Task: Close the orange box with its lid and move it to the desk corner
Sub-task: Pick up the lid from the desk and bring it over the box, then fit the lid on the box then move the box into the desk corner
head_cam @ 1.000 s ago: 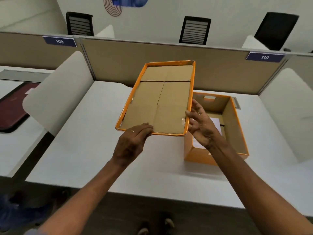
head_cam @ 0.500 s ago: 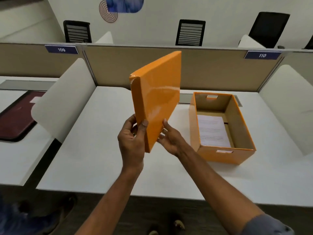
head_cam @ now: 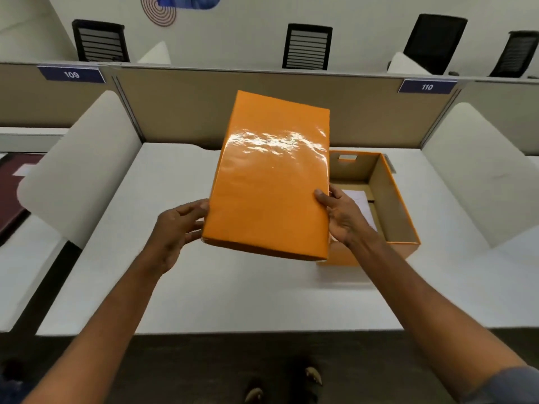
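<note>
I hold the glossy orange lid (head_cam: 271, 182) in the air above the white desk (head_cam: 233, 293), its orange top facing me and its far end tilted up. My left hand (head_cam: 178, 228) grips its left near edge and my right hand (head_cam: 341, 217) grips its right edge. The open orange box (head_cam: 390, 199) stands on the desk to the right, partly hidden behind the lid and my right hand. A white sheet of paper (head_cam: 360, 202) lies inside it on the cardboard floor.
A beige partition (head_cam: 186, 112) closes the desk's far side, with white curved dividers on the left (head_cam: 78, 167) and right (head_cam: 478, 170). A dark red mat (head_cam: 11, 188) lies on the neighbouring desk at left. Black chairs stand beyond the partition.
The lid was turned over from its cardboard inside facing me, through standing on edge, to its orange top facing me. It now sits lower and flatter, closer to the box.
</note>
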